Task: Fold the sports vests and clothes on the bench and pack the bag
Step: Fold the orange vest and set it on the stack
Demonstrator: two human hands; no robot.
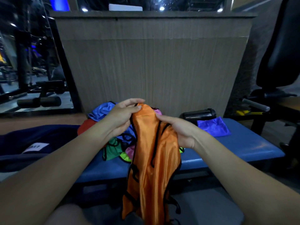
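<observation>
Progress: early | orange vest [151, 159] held up at bench [243, 146] front edge, top pinched by left hand [123, 114], gripped by right hand [177, 129] | one folded blue vest [213, 126] at far right | unfolded pile [116, 143] left | navy bag [32, 143] unpacked.

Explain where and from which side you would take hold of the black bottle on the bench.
Grip the black bottle round the middle of its barrel, coming down from above. It lies on its side at the back of the bench, close to the wooden panel behind, so a reach from behind looks blocked. Its top is free.
</observation>
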